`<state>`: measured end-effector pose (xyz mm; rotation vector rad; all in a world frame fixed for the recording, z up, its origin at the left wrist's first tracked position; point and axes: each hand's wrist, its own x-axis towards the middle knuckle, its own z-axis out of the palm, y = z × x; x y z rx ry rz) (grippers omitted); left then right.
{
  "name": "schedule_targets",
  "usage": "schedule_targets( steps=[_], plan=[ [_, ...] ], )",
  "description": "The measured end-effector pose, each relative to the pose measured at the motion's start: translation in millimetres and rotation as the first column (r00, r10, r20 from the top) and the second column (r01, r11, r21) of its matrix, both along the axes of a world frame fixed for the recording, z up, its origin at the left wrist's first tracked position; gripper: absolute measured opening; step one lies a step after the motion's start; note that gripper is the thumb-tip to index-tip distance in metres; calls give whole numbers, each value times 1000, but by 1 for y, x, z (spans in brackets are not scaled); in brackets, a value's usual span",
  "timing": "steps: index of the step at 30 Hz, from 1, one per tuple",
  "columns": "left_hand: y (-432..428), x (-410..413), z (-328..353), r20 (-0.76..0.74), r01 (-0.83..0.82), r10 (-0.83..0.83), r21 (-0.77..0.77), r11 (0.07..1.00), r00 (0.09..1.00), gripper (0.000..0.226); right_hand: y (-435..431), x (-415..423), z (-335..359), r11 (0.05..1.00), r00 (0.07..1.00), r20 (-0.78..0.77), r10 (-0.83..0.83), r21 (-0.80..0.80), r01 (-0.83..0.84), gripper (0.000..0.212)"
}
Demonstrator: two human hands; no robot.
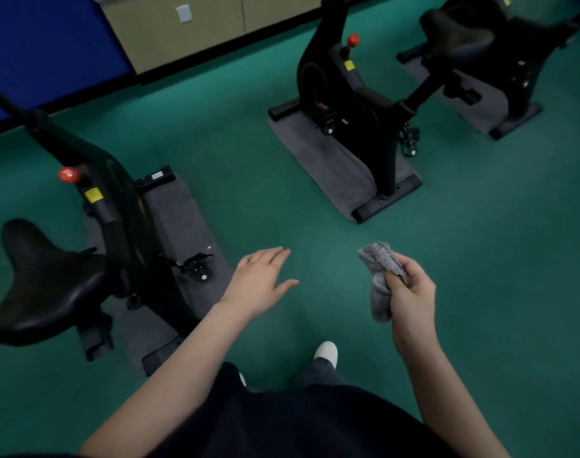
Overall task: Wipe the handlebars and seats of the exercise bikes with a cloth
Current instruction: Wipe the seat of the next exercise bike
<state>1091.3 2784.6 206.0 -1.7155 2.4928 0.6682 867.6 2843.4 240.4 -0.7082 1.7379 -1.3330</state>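
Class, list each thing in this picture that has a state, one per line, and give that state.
Cloth: crumpled, touching no bike.
Right hand: grips the cloth.
Left hand: fingers straight, holds nothing.
Near bike seat: bare, untouched.
Middle bike: upright on its mat, untouched.

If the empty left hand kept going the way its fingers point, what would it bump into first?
The left hand points forward and right over bare green floor. First in that line is probably the grey mat under the middle bike, by its back foot. Depth is unclear.
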Motion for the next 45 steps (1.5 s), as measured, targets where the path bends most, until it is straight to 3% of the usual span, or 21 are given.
schedule_targets(
  steps=[8,16,33,39,45],
  plan=[
    [-39,-116,5,14,80,-79,-12,997,997,67,-22,-108,4,991,991,20,-133,13,133,38],
    [-112,-166,2,20,71,-70,-3,998,997,68,-85,-156,0,983,984,34,-177,58,174,35],
    [-407,-278,0,44,113,-112,-7,994,993,70,-349,-239,21,996,996,-55,-67,53,69,37],
    [-435,-333,0,34,109,-110,21,994,993,69,-385,-291,15,996,997,22,-78,53,77,39],
    [-427,-393,-8,18,-19,18,70,997,1000,69,-400,-389,9,998,1000,5,-24,56,23,35]
  ],
)
